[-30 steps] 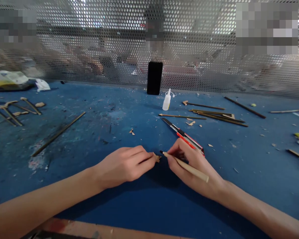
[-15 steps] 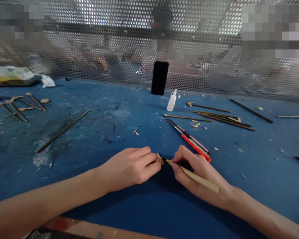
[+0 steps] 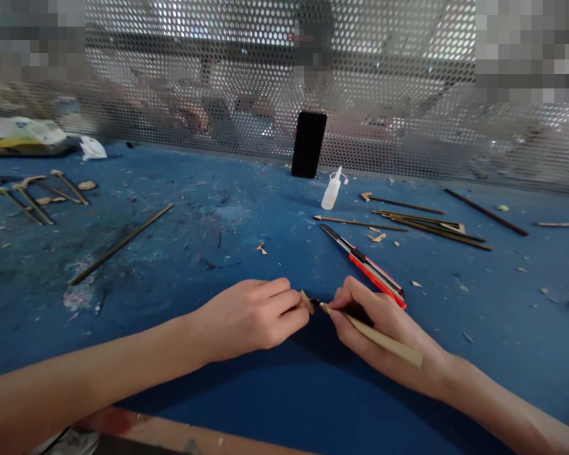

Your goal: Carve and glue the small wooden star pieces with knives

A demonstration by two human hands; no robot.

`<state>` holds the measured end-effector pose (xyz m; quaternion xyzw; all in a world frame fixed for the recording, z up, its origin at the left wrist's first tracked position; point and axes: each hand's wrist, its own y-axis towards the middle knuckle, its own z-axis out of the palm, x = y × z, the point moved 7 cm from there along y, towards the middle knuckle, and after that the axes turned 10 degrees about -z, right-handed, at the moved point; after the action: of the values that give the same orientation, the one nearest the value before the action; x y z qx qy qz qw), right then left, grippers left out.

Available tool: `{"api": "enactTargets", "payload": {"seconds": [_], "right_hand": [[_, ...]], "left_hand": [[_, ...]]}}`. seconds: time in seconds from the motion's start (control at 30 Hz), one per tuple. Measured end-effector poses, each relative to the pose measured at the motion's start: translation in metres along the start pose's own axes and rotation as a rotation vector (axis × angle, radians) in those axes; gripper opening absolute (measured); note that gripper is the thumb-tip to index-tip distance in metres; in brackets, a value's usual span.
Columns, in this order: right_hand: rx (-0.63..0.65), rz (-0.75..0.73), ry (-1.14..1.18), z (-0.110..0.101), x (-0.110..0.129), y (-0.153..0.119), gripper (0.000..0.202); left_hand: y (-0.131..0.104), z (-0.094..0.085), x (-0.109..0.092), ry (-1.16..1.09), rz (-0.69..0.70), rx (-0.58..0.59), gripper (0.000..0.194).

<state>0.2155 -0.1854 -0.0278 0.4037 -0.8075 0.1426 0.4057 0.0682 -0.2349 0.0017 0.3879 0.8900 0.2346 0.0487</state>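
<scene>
Between the fingertips of my left hand (image 3: 260,316) a small pale wood piece (image 3: 307,302) is pinched, mostly hidden by the fingers. My right hand (image 3: 369,322) grips a thin paintbrush (image 3: 383,341) like a pen, its pale handle lying back across the hand. The brush's dark tip is at the wood piece and seems to touch it. Just beyond my right hand lies a red utility knife (image 3: 376,273) with its blade out.
A white glue bottle (image 3: 331,191) and a black phone (image 3: 309,145) stand at the back, by a perforated metal screen (image 3: 246,69). Thin dark sticks (image 3: 436,230) lie to the right. One long stick (image 3: 123,243) and several wood-tipped sticks (image 3: 31,201) lie left. Wood chips dot the blue table (image 3: 208,392).
The view has shifted slightly, so things on the table appear a little to the right. Both hands keep their grips, with the brush tip still at the wood piece.
</scene>
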Motion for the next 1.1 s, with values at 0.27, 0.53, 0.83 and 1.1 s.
{"api": "enactTargets", "payload": {"seconds": [0.27, 0.53, 0.83, 1.1], "right_hand": [[-0.290, -0.007, -0.084, -0.019, -0.002, -0.001, 0.008], [-0.228, -0.111, -0.132, -0.020, 0.011, 0.004, 0.014], [-0.175, -0.190, -0.075, -0.015, 0.015, 0.002, 0.017], [-0.161, -0.196, -0.042, -0.013, 0.013, 0.002, 0.014]], "left_hand": [[0.001, 0.000, 0.006, -0.018, -0.024, -0.034, 0.023], [0.002, -0.022, -0.001, -0.011, -0.002, -0.272, 0.010], [0.001, -0.025, -0.002, 0.007, 0.001, -0.325, 0.010], [-0.002, -0.024, -0.004, 0.004, -0.002, -0.348, 0.013]]}}
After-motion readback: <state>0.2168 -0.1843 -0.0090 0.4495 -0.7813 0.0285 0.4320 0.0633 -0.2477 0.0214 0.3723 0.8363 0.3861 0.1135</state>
